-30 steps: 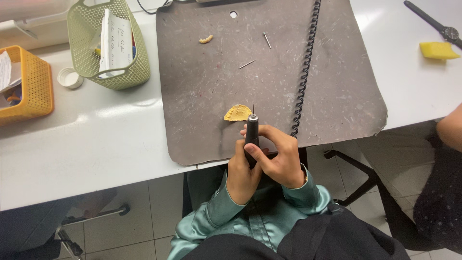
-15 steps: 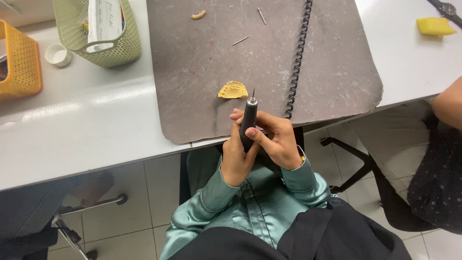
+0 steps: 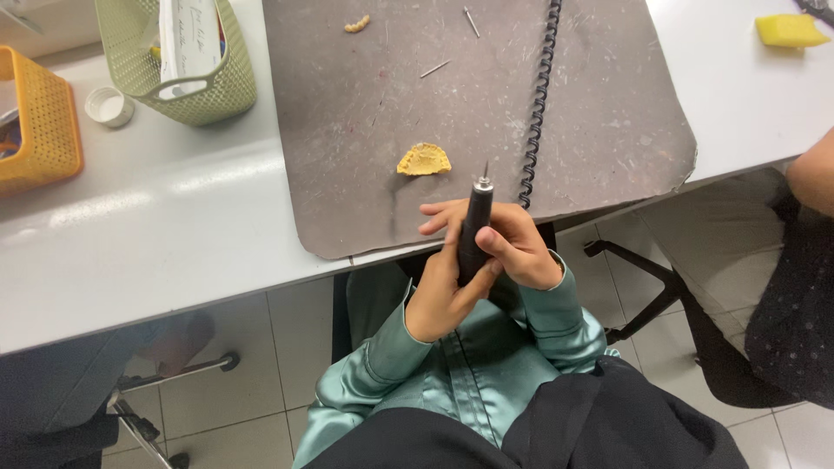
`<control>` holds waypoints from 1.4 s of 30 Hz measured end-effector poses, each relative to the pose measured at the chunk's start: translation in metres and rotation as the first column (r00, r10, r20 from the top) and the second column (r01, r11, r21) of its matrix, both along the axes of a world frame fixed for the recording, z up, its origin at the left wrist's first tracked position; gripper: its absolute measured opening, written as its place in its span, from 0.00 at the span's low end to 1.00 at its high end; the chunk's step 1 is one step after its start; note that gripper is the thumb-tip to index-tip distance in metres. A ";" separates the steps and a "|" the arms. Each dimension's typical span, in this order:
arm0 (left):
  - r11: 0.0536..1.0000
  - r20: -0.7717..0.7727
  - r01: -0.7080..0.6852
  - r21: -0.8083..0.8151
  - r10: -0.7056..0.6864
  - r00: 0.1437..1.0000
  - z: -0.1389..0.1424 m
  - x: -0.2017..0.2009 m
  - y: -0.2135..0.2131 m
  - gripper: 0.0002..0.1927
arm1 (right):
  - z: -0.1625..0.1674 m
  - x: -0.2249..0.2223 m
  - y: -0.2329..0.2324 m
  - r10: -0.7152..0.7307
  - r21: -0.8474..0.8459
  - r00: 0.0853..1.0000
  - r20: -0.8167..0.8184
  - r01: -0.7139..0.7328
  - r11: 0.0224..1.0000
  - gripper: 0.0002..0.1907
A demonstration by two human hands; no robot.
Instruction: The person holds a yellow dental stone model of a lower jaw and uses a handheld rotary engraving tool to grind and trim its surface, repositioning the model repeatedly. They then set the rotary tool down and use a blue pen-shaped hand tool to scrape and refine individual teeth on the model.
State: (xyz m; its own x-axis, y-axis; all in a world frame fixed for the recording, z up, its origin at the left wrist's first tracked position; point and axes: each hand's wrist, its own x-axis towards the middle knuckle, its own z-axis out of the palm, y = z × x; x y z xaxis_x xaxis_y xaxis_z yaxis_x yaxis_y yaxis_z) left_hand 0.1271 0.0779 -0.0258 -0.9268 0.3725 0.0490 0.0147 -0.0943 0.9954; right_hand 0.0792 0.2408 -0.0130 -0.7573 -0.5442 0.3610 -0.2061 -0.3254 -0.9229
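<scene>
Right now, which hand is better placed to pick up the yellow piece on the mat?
Left, probably. The left hand sits nearer the yellow piece; the right hand wraps the black handpiece.

Near the far left edge of my surface, a white paper packet with handwriting stands upright inside the pale green woven basket. I see no screens or signs.
</scene>
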 end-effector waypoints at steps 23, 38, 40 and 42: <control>0.918 -0.474 -0.006 -0.397 -0.200 0.858 0.030 -0.057 -0.050 0.11 | 0.004 -0.035 0.028 0.006 -0.062 0.826 0.563 0.035 0.997 0.22; 0.950 -0.415 -0.044 -0.308 -0.093 0.905 0.029 -0.054 -0.052 0.09 | 0.001 -0.044 0.030 0.011 -0.047 0.880 0.475 0.013 0.999 0.24; 0.947 -0.396 -0.076 -0.311 -0.056 0.917 0.028 -0.051 -0.049 0.10 | 0.001 -0.040 0.028 -0.051 0.000 0.910 0.412 0.056 0.998 0.25; 0.944 -0.407 -0.117 -0.310 -0.021 0.913 0.027 -0.050 -0.048 0.11 | 0.001 -0.038 0.025 -0.087 -0.010 0.931 0.354 0.097 0.995 0.25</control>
State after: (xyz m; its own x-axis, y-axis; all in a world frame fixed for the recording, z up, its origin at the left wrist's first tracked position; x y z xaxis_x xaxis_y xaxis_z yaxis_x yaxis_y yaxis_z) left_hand 0.0767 0.0304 0.0007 -0.8708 0.3868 0.3034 0.4127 0.2398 0.8787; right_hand 0.0412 0.2655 -0.0124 -0.8847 -0.4600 0.0754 0.1007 -0.3465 -0.9326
